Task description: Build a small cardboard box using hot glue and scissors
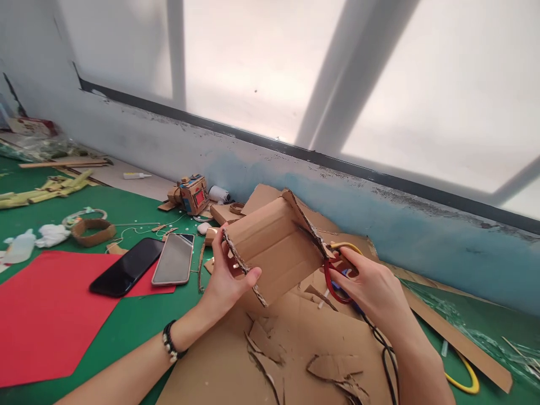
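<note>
My left hand is closed on the near left edge of a folded piece of cardboard, thumb on the inner face, and holds it tilted above the table. In my right hand is a pair of scissors with red and yellow handles. Their blades lie at the cardboard's raised right edge, one blade showing against its inner face. Below both hands a large cardboard sheet carries torn cardboard scraps.
Two phones and red paper lie left on the green table. Behind them are a cardboard ring and a small cardboard model. A black cord runs under my right arm. A cardboard strip lies right. The wall stands behind.
</note>
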Tool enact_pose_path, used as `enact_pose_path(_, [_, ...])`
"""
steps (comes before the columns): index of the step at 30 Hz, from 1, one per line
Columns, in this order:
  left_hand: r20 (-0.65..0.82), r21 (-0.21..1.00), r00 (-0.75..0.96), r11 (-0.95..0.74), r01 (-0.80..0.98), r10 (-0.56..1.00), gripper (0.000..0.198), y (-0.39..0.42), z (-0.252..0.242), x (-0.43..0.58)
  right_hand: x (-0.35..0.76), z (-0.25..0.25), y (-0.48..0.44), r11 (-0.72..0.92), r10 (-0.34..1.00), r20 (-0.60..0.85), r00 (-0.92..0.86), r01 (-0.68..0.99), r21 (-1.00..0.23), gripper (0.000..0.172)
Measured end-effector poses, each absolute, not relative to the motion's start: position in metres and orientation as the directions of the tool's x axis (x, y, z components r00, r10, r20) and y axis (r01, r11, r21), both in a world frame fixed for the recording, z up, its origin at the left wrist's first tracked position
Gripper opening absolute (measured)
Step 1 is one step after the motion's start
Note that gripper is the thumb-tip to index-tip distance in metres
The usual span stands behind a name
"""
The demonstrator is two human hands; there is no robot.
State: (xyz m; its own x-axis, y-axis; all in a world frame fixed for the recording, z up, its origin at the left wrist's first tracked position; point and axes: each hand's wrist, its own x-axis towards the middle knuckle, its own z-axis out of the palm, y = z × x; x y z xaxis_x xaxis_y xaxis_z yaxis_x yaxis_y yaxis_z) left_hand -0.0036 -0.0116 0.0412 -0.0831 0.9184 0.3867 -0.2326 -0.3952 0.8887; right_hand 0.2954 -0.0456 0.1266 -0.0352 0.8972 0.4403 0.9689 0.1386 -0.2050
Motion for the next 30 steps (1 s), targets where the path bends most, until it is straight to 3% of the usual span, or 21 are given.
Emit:
enact_pose_path(8, [0.479, 0.85, -0.149, -0.499, -0.168, 0.865, 0.121, -0.013, 0.049, -0.005, 0.304, 0.132, -0.053, 0.269, 0.845, 0.511, -0.161, 0.952, -0.145, 0.027])
enact_pose_path(12, [0.398, 0.885, -0.095, -0.409, -0.223, 0.912, 0.118, -0.002, 0.061, -0.021, 0.314, 0.121, -0.046, 0.302, 0.841, 0.514, -0.17, 0.935, -0.186, 0.029])
enact_pose_path(16, [0.267, 0.91, -0.253, -0.329, -0.251, 0.93, 0.116, 0.012, 0.069, -0.04, 0.346, 0.111, -0.032, 0.205, 0.877, 0.479, -0.036, 0.93, -0.305, 0.031])
enact_pose_path(19, [0.229, 0.922, -0.337, -0.314, -0.226, 0.913, 0.122, 0.017, 0.068, -0.044, 0.353, 0.108, -0.024, 0.102, 0.898, 0.419, 0.135, 0.861, -0.498, 0.043])
enact_pose_path(23, [0.171, 0.933, -0.269, -0.243, -0.265, 0.948, 0.115, 0.009, 0.061, -0.028, 0.307, 0.098, -0.017, 0.185, 0.903, 0.332, 0.273, 0.449, -0.874, 0.069])
enact_pose_path(25, [0.097, 0.926, -0.21, -0.166, -0.338, 0.973, 0.11, -0.001, 0.058, -0.016, 0.273, 0.086, -0.013, 0.196, 0.936, 0.265, 0.232, 0.281, -0.939, 0.072])
enact_pose_path(30, [0.094, 0.882, -0.042, -0.103, -0.46, 0.995, 0.103, -0.017, 0.056, -0.003, 0.233, 0.057, 0.001, 0.2, 0.92, 0.243, 0.309, 0.162, -0.966, 0.076])
